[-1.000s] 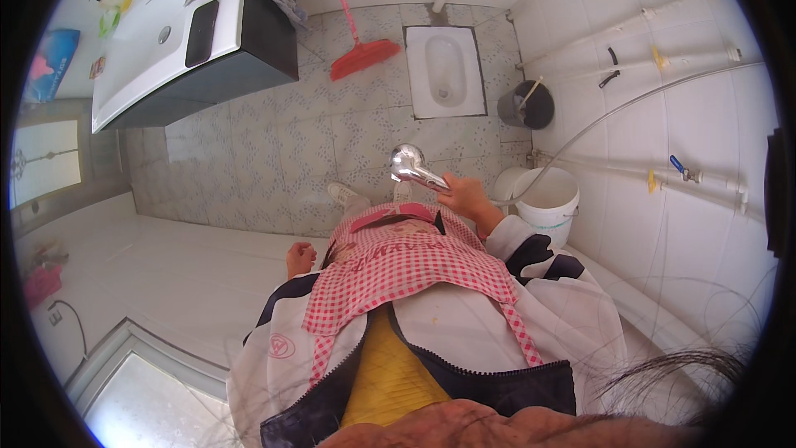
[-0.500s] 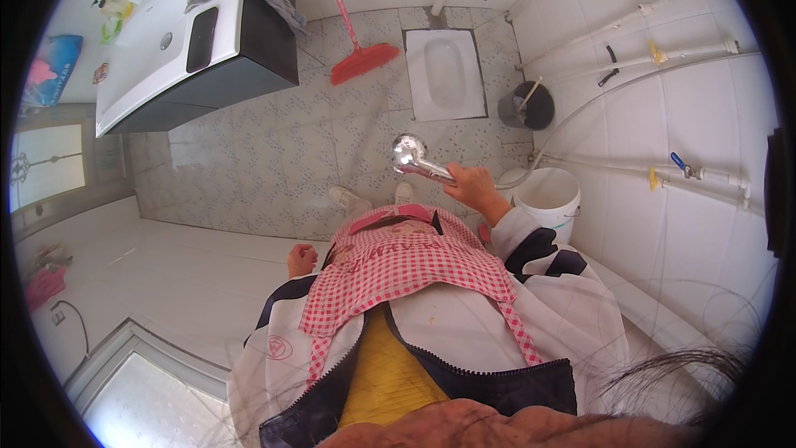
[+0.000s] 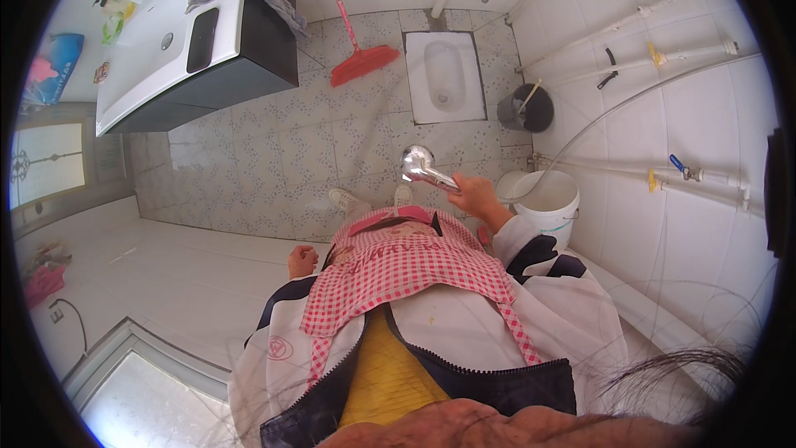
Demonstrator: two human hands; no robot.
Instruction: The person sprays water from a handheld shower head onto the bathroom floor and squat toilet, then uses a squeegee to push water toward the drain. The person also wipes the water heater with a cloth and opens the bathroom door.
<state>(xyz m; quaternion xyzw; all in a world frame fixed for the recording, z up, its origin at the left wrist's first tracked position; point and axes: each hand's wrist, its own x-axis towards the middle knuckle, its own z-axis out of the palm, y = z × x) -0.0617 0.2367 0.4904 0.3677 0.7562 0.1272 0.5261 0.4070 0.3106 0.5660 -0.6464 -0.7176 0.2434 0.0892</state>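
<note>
The person's right hand (image 3: 478,199) is wrapping its fingers around the handle of a chrome shower head (image 3: 419,163), which is hovering above the tiled floor (image 3: 286,153) near the middle of the frame. The handle grip is probably serving to leave the round head unobstructed and let the hose (image 3: 593,124) trail off behind. That hose is arcing from the right edge, passing over the white bucket (image 3: 557,217), its slack presumably giving the arm room. The left hand (image 3: 303,260) is resting beside the checked apron (image 3: 406,261), left of centre, its fingers curling loosely with nothing showing in them; likely the light handle is asking for only one hand.

The shower head's long axis is running diagonally, the round end pointing toward the upper left and the handle's butt toward the lower right. Where its spray face is aiming cannot be told clearly.
</note>
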